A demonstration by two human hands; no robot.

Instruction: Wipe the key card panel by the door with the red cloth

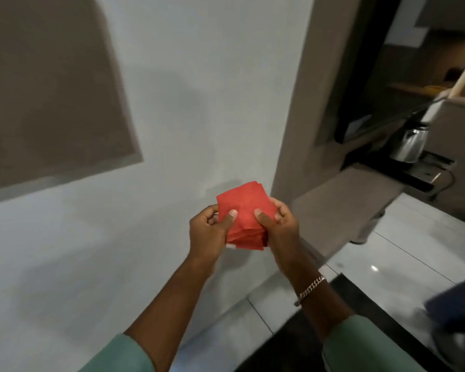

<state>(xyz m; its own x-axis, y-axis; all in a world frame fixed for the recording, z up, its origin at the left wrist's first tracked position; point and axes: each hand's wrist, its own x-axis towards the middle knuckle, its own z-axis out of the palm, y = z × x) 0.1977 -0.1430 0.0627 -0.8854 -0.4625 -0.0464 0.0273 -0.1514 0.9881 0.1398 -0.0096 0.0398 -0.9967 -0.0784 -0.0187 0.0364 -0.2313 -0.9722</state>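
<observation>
A folded red cloth (244, 208) is held in front of me between both hands, near a pale wall. My left hand (209, 232) grips its left edge with the thumb on top. My right hand (279, 226) grips its right edge, thumb on the top face; a chain bracelet is on that wrist. No key card panel or door shows in this view.
A pale wall (199, 89) fills the left, with a large grey-brown panel (51, 89) at upper left. To the right is a recessed counter (346, 194) with a steel kettle (411, 142) on a dark tray. Glossy white floor tiles (403, 253) and a dark mat (293, 339) lie below.
</observation>
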